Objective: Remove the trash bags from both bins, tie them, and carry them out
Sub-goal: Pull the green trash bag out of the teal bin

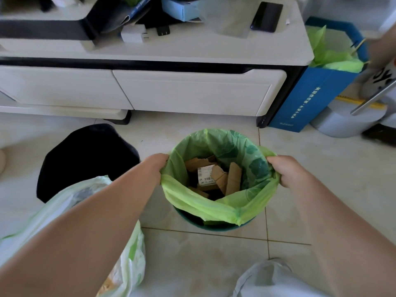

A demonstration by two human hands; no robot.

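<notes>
A green trash bag (214,207) lines a round teal bin (216,226) on the tiled floor at centre. Torn cardboard pieces (216,179) lie inside it. My left hand (157,162) grips the bag's left edge and my right hand (285,170) grips its right edge, both pulling the rim up off the bin. A black bin (85,159) stands to the left with no bag showing in it. A pale green filled bag (126,260) lies on the floor under my left forearm.
A white low cabinet (192,93) with drawers runs behind the bins, its top cluttered. A blue box (310,95) with green plastic stands at its right end. A grey round base (342,123) sits beyond. A whitish bag (267,279) lies at bottom right.
</notes>
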